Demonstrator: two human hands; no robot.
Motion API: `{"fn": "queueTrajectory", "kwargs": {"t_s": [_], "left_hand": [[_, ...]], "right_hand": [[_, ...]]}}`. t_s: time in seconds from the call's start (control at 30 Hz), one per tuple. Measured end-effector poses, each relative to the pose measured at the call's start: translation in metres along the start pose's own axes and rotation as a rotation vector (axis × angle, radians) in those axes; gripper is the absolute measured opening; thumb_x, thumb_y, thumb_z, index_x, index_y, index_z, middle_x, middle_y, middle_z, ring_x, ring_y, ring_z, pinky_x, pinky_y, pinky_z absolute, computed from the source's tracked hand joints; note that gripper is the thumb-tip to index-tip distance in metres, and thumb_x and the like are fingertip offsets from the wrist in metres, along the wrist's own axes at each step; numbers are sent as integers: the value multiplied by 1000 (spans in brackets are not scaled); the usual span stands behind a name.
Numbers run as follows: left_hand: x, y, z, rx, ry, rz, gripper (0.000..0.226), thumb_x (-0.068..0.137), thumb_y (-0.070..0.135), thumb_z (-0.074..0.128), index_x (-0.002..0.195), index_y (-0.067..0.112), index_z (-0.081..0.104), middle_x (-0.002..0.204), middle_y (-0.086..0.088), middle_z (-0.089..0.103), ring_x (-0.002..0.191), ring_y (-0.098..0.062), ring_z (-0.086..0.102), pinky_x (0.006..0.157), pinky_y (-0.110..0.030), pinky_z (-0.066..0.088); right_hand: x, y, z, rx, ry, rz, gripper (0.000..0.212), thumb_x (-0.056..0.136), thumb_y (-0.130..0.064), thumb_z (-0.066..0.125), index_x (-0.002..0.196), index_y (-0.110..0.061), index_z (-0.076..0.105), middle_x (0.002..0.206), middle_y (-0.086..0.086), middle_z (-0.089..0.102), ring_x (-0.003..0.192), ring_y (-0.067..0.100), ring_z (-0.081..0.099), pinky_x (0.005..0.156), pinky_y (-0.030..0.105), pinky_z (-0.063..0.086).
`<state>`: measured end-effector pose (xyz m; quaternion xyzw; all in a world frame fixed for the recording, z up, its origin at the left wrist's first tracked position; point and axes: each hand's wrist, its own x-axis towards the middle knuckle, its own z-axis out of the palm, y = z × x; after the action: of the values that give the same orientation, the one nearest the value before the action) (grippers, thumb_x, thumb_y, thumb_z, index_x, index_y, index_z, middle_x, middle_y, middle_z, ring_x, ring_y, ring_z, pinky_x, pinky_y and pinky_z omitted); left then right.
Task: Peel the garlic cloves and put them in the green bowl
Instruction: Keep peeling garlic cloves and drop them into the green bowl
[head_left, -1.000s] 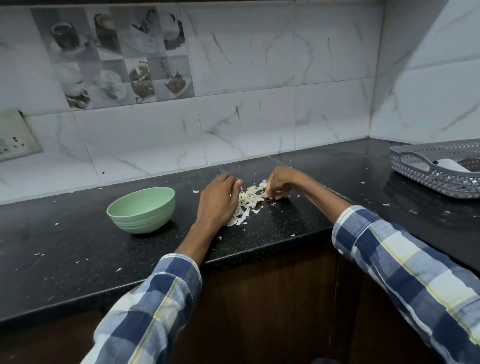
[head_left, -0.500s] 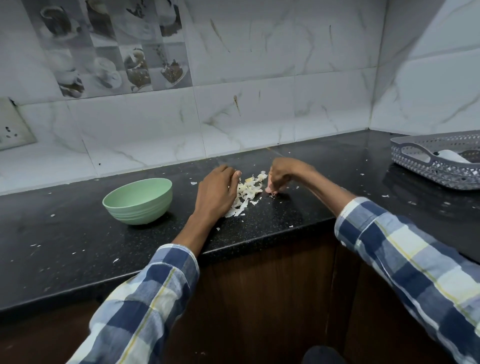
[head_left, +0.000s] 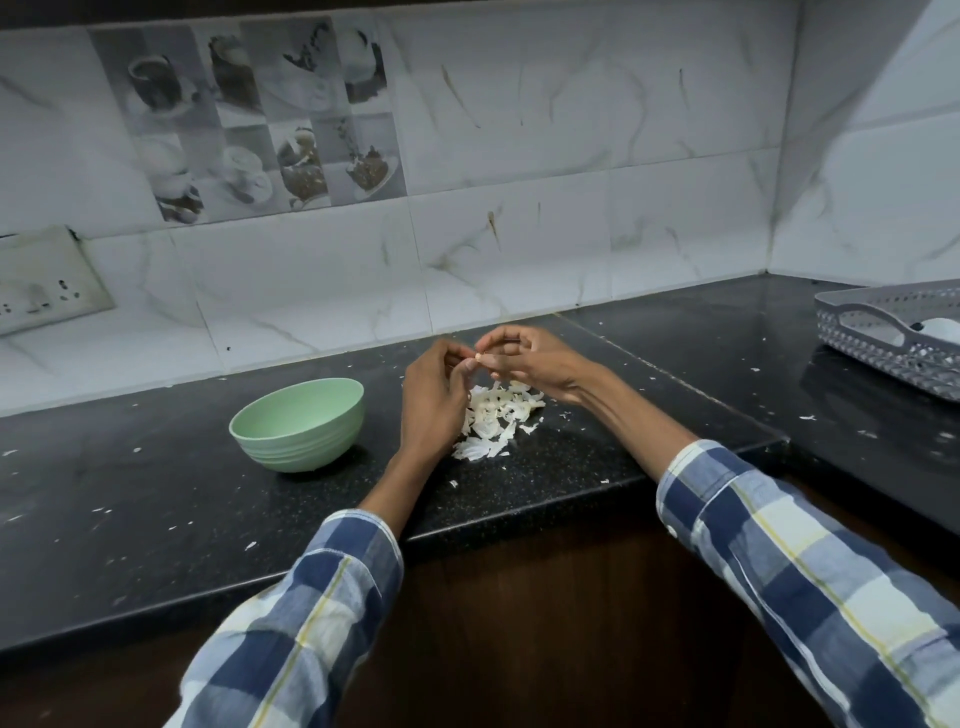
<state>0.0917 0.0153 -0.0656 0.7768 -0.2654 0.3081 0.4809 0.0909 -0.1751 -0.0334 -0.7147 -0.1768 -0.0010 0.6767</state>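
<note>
Black speckled countertop (head_left: 156, 519) ran under marbled white wall tiles when I looked through the head camera. My left hand (head_left: 434, 402) and right hand (head_left: 540, 364) were raised together above a heap of white garlic skins (head_left: 496, 418), fingertips meeting on one small pale garlic clove (head_left: 478, 356) pinched between them; which hand bore most of the grip I could not tell. To the left of the heap, apart from it, stood the green bowl (head_left: 298, 423), upright; its contents were hidden from me. Off at the right edge sat a grey perforated basket (head_left: 878, 338). Loose flecks of skin dotted the counter.
</note>
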Motion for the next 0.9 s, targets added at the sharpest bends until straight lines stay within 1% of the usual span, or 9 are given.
{"fn": "queueTrajectory", "kwargs": {"t_s": [0.1, 0.17, 0.3, 0.5, 0.63, 0.7, 0.8, 0.83, 0.9], "left_hand": [[-1, 0, 2, 21, -11, 28, 4, 102, 28, 67, 102, 26, 69, 90, 14, 72, 82, -4, 69, 74, -36, 59], [-2, 3, 0, 47, -11, 46, 5, 103, 28, 65, 104, 25, 69, 92, 14, 72, 85, -3, 68, 75, -37, 59], [-4, 8, -2, 93, 22, 75, 7, 104, 29, 64, 105, 26, 70, 92, 14, 71, 85, -2, 66, 73, -35, 58], [-6, 14, -2, 136, 36, 89, 10, 105, 31, 62, 107, 24, 70, 89, 12, 71, 81, -6, 68, 72, -39, 60], [-5, 14, -1, 173, 53, 83, 10, 104, 32, 62, 107, 26, 70, 87, 15, 70, 78, -3, 67, 71, -41, 60], [-5, 13, -1, 203, 60, 77, 10, 103, 32, 63, 106, 27, 70, 86, 16, 70, 76, -2, 66, 70, -41, 61], [-5, 12, -1, 258, 68, 77, 9, 101, 33, 64, 102, 30, 72, 82, 16, 70, 73, -2, 66, 69, -41, 60], [-5, 13, -1, 276, 67, 78, 10, 101, 34, 64, 101, 30, 73, 81, 15, 70, 72, -2, 65, 69, -40, 60], [-5, 13, -2, 294, 70, 79, 12, 101, 35, 64, 101, 29, 74, 81, 14, 71, 71, -2, 66, 69, -40, 60]], "right_hand": [[-2, 1, -2, -8, 46, -27, 29, 83, -5, 82, 109, -7, 69, 90, 0, 75, 85, 12, 70, 83, 25, 58], [-3, 2, -1, -3, 52, -39, 27, 82, -3, 82, 107, -7, 71, 92, 1, 76, 90, 13, 71, 84, 25, 58], [-3, 2, -2, 20, 84, -69, 28, 82, 0, 81, 109, -2, 72, 100, 7, 74, 98, 19, 69, 95, 31, 58], [-5, 1, -2, 63, 119, -117, 37, 80, 4, 82, 115, 5, 70, 101, 9, 76, 97, 18, 72, 86, 24, 58], [-5, 2, -1, 70, 131, -144, 38, 78, 4, 83, 114, 8, 70, 103, 12, 77, 99, 20, 74, 87, 25, 58], [-5, 2, 0, 77, 122, -151, 37, 79, 3, 83, 114, 7, 71, 107, 14, 77, 104, 24, 74, 90, 28, 59], [-5, 1, 2, 79, 119, -142, 38, 82, -1, 82, 117, 8, 70, 114, 19, 75, 112, 33, 72, 99, 38, 58], [-5, 1, 2, 77, 119, -139, 38, 83, -1, 81, 118, 8, 70, 114, 21, 75, 109, 33, 72, 99, 39, 58], [-6, 1, 3, 85, 111, -131, 36, 84, -1, 80, 117, 9, 70, 108, 20, 76, 97, 27, 75, 89, 32, 61]]}}
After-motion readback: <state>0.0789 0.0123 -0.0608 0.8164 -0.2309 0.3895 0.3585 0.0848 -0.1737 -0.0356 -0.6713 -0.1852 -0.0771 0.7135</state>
